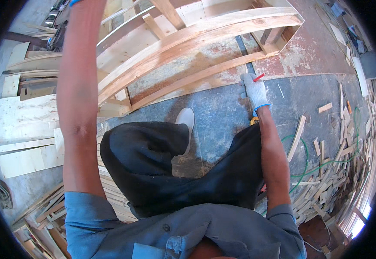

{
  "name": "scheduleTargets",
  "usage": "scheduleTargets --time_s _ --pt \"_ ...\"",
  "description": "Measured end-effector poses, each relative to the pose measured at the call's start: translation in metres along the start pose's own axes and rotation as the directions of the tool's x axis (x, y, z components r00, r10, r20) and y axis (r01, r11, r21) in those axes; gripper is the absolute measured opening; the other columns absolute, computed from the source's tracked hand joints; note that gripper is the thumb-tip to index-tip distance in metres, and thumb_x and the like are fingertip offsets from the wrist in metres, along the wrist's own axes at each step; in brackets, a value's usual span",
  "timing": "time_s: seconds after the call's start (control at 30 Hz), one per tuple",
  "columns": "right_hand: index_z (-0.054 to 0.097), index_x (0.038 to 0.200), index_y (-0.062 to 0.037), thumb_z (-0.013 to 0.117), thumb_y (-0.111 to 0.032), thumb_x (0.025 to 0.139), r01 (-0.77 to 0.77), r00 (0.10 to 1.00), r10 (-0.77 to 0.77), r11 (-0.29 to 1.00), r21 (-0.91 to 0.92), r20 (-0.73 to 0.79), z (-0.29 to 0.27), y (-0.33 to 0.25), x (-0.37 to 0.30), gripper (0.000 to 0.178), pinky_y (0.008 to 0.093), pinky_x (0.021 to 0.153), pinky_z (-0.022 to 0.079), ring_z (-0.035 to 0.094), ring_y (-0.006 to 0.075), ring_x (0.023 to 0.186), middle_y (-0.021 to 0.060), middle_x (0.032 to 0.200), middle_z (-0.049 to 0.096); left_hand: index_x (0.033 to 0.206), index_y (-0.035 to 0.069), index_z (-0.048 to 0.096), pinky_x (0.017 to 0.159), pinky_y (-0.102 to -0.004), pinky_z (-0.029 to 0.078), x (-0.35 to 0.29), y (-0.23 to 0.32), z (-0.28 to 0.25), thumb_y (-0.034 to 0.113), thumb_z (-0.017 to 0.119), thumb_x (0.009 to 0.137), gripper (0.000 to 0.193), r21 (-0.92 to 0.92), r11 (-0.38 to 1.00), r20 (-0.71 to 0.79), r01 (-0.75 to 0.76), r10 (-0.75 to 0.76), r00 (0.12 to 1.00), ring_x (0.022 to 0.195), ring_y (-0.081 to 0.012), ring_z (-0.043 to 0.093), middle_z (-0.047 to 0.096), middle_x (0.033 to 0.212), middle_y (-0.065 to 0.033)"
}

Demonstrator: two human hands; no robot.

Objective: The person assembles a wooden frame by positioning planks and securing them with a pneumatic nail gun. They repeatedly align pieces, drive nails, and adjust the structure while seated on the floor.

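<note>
My right hand (253, 91), in a white knit glove with a blue cuff, is held over the floor just in front of the wooden frame. A thin red stick (259, 77), like a pencil or marker, pokes out from its closed fingers. My left arm reaches up past the top edge, so the left hand is out of the picture; only a bit of blue cuff (74, 1) shows. Across the top lies a long frame of pale timber (196, 36), with rails and short crosspieces. By my right wrist, a small yellow object (254, 121) is partly hidden.
Boards and plywood pieces (26, 121) are stacked at the left. On the right, wood offcuts (339, 172) lie scattered, with a green hose (305, 162) winding among them. My shoe (185, 118) rests on the dark floor (214, 129) before the frame.
</note>
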State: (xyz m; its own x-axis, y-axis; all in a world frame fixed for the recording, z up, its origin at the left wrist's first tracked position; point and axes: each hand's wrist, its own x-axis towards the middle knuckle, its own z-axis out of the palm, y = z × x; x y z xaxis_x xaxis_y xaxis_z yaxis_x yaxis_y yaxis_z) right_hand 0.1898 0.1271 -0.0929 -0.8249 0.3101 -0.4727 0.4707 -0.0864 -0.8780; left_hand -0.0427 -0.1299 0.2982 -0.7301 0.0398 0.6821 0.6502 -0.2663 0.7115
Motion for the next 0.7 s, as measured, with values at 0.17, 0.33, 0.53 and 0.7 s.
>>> scheduleTargets --time_s 0.17,0.33,0.53,0.7 --pt "0.064 0.089 -0.0094 0.059 -0.032 0.097 0.004 0.997 -0.016 0.987 0.158 0.071 -0.004 -0.008 -0.016 0.025 0.0281 0.041 0.039 0.051 0.0093 0.049 0.0015 0.068 0.059 0.103 0.009 0.066 0.063 -0.0337 0.054 -0.036 -0.078 -0.004 0.035 0.06 0.101 0.026 -0.077 0.96 0.174 0.27 -0.253 0.952 0.073 -0.0193 0.065 0.065 0.085 -0.0035" --pt "0.067 0.106 -0.0055 0.059 -0.028 0.099 -0.018 0.994 0.011 0.997 0.069 0.11 -0.01 -0.03 -0.035 0.025 0.0267 0.051 0.048 0.059 0.0108 0.061 0.0016 0.081 0.064 0.098 0.009 0.065 0.058 -0.0299 0.048 -0.068 -0.104 0.0 0.038 0.058 0.102 0.031 0.104 0.972 0.041 0.209 -0.214 0.976 0.063 -0.0133 0.055 0.058 0.077 0.0004" --pt "0.066 0.1 -0.0081 0.062 -0.032 0.098 -0.013 0.993 -0.007 0.986 0.168 0.117 -0.007 -0.037 -0.049 0.025 0.0256 0.039 0.035 0.049 0.0074 0.046 0.0001 0.07 0.06 0.096 0.008 0.065 0.057 -0.0302 0.048 -0.088 -0.093 -0.02 0.036 0.062 0.1 0.029 0.138 0.982 -0.025 0.131 -0.129 0.991 0.063 -0.013 0.058 0.058 0.074 0.0012" --pt "0.066 0.105 -0.0065 0.059 -0.029 0.1 0.016 0.985 -0.035 0.993 0.114 0.169 -0.007 -0.035 -0.05 0.024 0.0253 0.041 0.038 0.052 0.0082 0.049 0.0015 0.077 0.063 0.091 0.006 0.067 0.055 -0.0299 0.047 -0.102 -0.086 -0.061 0.034 0.06 0.1 0.03 0.402 0.915 0.014 -0.027 0.023 1.0 0.06 -0.0128 0.058 0.059 0.073 0.0018"
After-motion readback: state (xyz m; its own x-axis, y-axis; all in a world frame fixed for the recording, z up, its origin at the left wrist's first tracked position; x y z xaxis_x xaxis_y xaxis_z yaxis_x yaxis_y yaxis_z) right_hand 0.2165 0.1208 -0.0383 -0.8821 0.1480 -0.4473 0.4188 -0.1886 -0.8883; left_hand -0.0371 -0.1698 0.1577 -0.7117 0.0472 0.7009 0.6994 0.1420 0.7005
